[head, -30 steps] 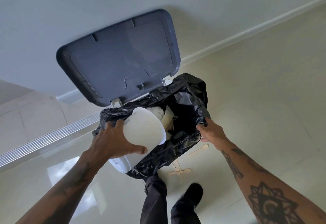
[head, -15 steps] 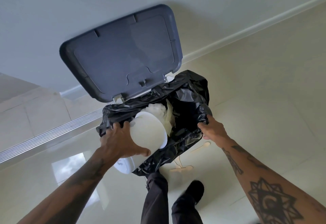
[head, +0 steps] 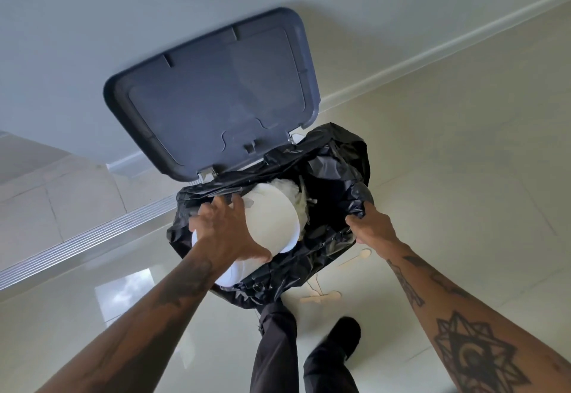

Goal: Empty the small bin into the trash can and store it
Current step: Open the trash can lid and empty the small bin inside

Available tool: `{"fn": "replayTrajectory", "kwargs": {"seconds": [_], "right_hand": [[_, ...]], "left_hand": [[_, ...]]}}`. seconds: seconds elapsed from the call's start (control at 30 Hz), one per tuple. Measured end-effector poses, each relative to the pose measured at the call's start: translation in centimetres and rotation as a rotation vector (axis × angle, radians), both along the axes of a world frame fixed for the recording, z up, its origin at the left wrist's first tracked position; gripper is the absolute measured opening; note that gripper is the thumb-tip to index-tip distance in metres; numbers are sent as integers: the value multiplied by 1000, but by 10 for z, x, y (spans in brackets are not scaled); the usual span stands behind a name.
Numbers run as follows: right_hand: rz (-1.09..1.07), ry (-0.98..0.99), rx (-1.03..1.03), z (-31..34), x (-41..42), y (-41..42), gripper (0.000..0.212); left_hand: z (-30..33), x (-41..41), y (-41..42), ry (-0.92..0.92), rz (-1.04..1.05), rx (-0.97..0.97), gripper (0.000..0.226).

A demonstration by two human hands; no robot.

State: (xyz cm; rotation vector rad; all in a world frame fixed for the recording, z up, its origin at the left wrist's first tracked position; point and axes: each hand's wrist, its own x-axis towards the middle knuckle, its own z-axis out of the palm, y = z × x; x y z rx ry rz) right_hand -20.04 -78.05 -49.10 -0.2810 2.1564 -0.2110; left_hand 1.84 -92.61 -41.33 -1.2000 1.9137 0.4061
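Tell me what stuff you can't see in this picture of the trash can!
All from the head view:
- Trash can body: covered by the black bag and open lid.
- Small bin opening: turned down into the bag, so whether it's empty can't be told.
- What's spilling out: only a white crumpled bit shows, too unclear to name.
- Left hand palm: pressed against the bin.
- Right hand fingertips: tucked into the bag's edge.

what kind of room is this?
Probably a home kitchen or utility corner: a lidded trash can with a black liner, glossy floor tiles, a plain wall with baseboard.
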Motion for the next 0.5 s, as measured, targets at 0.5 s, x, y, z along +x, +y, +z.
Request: {"fn": "replayTrajectory", "kwargs": {"seconds": [0.5], "right_hand": [[22,0,38,2,0,-3,52]], "left_hand": [[-12,32,11,115,263,41,138]]}}
